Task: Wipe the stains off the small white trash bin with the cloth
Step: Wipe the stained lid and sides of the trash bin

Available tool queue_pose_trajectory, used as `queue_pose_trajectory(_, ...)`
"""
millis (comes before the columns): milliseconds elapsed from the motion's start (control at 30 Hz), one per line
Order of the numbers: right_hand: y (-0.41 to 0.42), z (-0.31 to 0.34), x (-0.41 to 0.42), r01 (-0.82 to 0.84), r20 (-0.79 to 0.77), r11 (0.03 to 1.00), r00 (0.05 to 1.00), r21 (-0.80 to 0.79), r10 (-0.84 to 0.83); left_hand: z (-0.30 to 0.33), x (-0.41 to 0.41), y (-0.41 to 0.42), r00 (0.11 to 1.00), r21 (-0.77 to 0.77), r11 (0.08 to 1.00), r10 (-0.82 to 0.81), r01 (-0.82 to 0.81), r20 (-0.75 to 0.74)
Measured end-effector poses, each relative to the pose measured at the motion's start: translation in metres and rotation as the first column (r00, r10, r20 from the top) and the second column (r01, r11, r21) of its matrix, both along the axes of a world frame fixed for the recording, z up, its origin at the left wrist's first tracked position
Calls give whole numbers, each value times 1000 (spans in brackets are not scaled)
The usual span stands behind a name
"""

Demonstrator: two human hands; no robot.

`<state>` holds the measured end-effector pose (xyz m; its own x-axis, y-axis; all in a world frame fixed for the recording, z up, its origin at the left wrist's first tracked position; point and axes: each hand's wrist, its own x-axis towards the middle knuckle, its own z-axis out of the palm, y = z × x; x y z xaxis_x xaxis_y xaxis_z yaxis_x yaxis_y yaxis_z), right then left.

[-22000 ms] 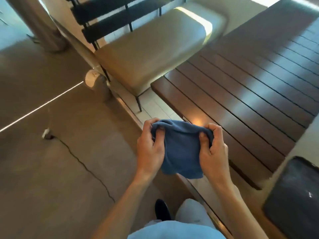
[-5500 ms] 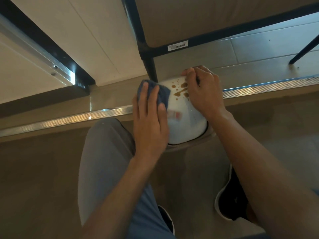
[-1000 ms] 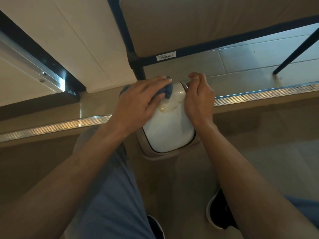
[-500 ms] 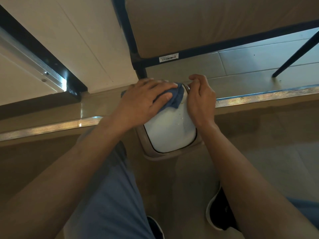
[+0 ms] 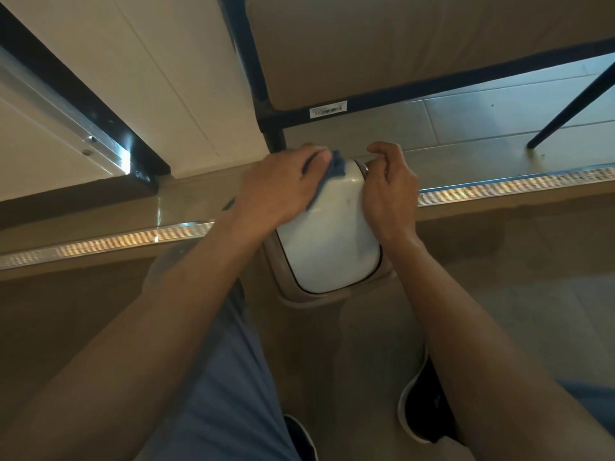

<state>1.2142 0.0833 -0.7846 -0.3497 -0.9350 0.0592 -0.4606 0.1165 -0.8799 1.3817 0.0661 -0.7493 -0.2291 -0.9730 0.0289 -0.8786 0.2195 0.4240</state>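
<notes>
Head view shows you well into the wipe. Your left hand point(image 5: 283, 191) is closed flat over the blue cloth point(image 5: 334, 169), pressing it onto the far upper corner of the small white trash bin point(image 5: 327, 247), which sits on the floor between your knees, just in front of the metal floor strip point(image 5: 100, 242) and the dark chair leg point(image 5: 274, 138). Your right hand point(image 5: 389, 191) is curled round the bin's right edge, fingers hooked at its rim to steady it.

The white face you can see looks clean apart from a faint drip or two; whether any stain is left under the cloth and your left hand cannot be told from here.

Compared with several seconds back, the brown splatters near the far end are gone, and the pale smear seen a second ago has been wiped too. The cloth has worked from the bin's left side up to that far corner.

Left to do, as I judge it: lift the cloth, check that corner and the sides.
</notes>
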Motion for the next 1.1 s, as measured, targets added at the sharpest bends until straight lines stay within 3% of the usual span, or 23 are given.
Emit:
queue_pose_trajectory(133,1,0,0,-2,6,1000,1000,-15,2,-2,-13,11,966,-84,966,-236,245,104)
queue_pose_trajectory(267,-1,-1,2,-5,19,1000,1000,-21,5,-7,29,20,922,-158,908,-383,388,62)
queue_pose_trajectory(400,-2,-2,0,1,25,1000,1000,-10,0,-10,29,2,978,-9,982,-189,189,-89)
queue_pose_trajectory(500,-3,-2,1,13,11,1000,1000,-4,-13,-7,-7,-12,998,16,998,-53,53,40)
queue_pose_trajectory(633,-2,-1,2,16,4,1000,1000,-5,-16,-4,-22,3,968,-25,977,-207,213,139)
queue_pose_trajectory(767,-1,-1,2,16,-4,1000,1000,11,-16,-4,20,23,924,-133,915,-370,381,97)
queue_pose_trajectory(833,-1,0,2,14,-13,1000,1000,17,-14,-8,38,22,939,-117,932,-344,344,24)
queue_pose_trajectory(933,-1,1,1,27,-15,1000,1000,16,-27,-8,21,3,983,8,986,-163,164,-84)
queue_pose_trajectory(1033,-1,1,2,41,-20,999,999,23,-40,-7,-15,-16,997,55,998,-33,29,73)
queue_pose_trajectory(1100,0,0,3,49,-20,999,999,14,-49,-4,-26,-11,988,42,994,-108,104,109)
